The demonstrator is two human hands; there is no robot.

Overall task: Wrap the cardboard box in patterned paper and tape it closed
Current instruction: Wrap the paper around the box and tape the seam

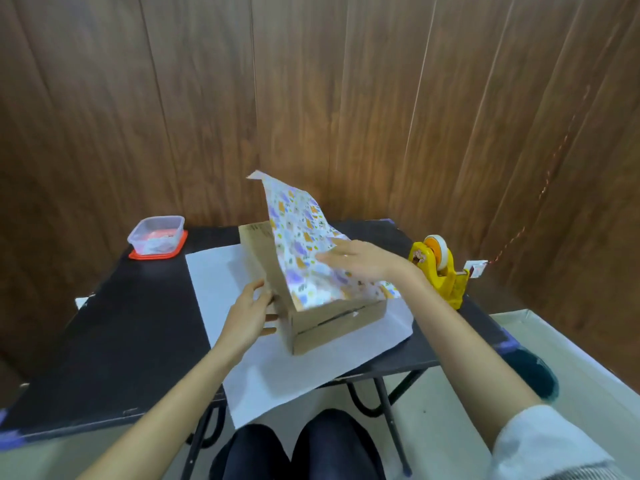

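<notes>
A brown cardboard box [332,323] lies in the middle of the black table on the white back of a sheet of patterned paper [221,282]. One flap of that paper, printed with purple and orange shapes [298,244], is folded up over the box top, and its far corner stands in the air. My right hand [360,261] lies flat with straight fingers on the flap, pressing it to the box top. My left hand [249,313] holds the box's left side, fingers curled against the cardboard.
A yellow tape dispenser [440,271] stands at the table's right edge. A clear plastic tub on a red lid [157,237] sits at the far left corner. The black table [121,341] ends near my knees. A wood-panel wall rises behind it.
</notes>
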